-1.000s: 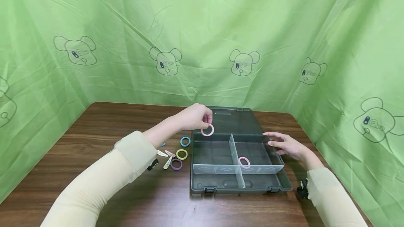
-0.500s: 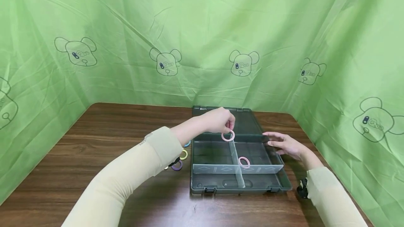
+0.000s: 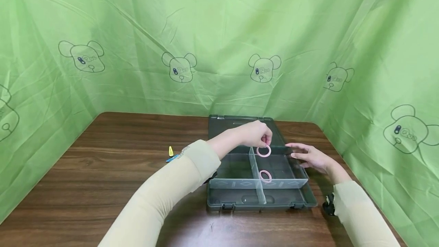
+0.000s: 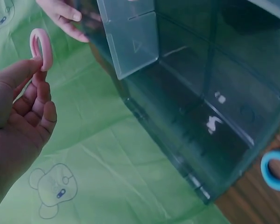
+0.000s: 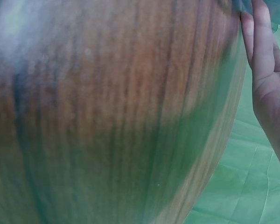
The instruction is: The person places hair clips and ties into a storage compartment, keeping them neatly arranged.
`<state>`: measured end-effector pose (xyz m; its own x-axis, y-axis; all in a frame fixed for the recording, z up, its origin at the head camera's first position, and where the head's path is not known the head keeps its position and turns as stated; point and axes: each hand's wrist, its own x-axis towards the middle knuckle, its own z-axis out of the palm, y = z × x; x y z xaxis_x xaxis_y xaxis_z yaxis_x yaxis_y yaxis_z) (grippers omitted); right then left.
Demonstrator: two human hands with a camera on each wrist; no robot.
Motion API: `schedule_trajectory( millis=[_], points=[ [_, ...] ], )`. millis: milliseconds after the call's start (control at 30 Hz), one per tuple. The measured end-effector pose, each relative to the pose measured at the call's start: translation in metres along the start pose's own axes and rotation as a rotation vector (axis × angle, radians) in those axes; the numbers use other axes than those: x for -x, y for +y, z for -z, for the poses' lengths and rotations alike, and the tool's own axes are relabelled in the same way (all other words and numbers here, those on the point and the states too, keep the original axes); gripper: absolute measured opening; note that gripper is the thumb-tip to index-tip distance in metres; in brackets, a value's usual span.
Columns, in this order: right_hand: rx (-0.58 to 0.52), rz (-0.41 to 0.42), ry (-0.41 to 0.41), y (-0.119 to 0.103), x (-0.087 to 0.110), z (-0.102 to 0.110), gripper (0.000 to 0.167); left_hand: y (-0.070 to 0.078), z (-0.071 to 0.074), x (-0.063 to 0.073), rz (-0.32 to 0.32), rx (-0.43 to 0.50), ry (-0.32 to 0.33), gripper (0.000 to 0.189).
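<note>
My left hand [image 3: 255,134] pinches a pink hair tie [image 3: 263,156] between thumb and fingertip, over the back right compartment of a dark translucent divider box [image 3: 262,208]. In the left wrist view the same hair tie [image 4: 47,51] stands up from the fingertips. A second pink hair tie [image 3: 265,182] lies in that compartment, near the crossing of the dividers. With its fingers extended, my right hand [image 3: 313,159] rests at the box's right edge; the right wrist view shows its fingers [image 5: 262,46] at the box's side.
The box's lid [image 3: 223,123] lies folded back behind it. Pale dividers [image 3: 233,183] part the inside. Left of the box, a yellow hair clip [image 3: 170,151] and a blue hair clip [image 3: 172,158] lie on the wooden table [image 3: 113,155]. A blue hair tie [image 4: 267,177] shows beside the box.
The left hand has carried the pink hair tie rightward, from the box's left side to above the back right compartment. Its sleeve now covers several hair ties and clips. The right hand stays put.
</note>
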<state>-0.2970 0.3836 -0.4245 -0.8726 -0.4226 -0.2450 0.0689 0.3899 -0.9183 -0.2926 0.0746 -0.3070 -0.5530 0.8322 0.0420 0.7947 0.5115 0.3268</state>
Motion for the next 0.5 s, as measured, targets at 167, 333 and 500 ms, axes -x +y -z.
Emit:
schedule_trajectory(
  millis=[167, 333, 500],
  points=[
    [0.008, 0.012, -0.015, 0.002, -0.001, 0.002, 0.053, -0.001, -0.009, -0.013, -0.008, 0.023, -0.001, 0.005],
    [0.000, -0.002, -0.005, 0.003, -0.002, 0.003, 0.052, 0.000, -0.025, -0.024, -0.044, 0.038, -0.003, 0.006],
    [0.001, 0.001, 0.000, 0.002, -0.002, 0.002, 0.052, 0.000, -0.044, -0.034, -0.075, 0.043, -0.015, 0.007]
  ],
)
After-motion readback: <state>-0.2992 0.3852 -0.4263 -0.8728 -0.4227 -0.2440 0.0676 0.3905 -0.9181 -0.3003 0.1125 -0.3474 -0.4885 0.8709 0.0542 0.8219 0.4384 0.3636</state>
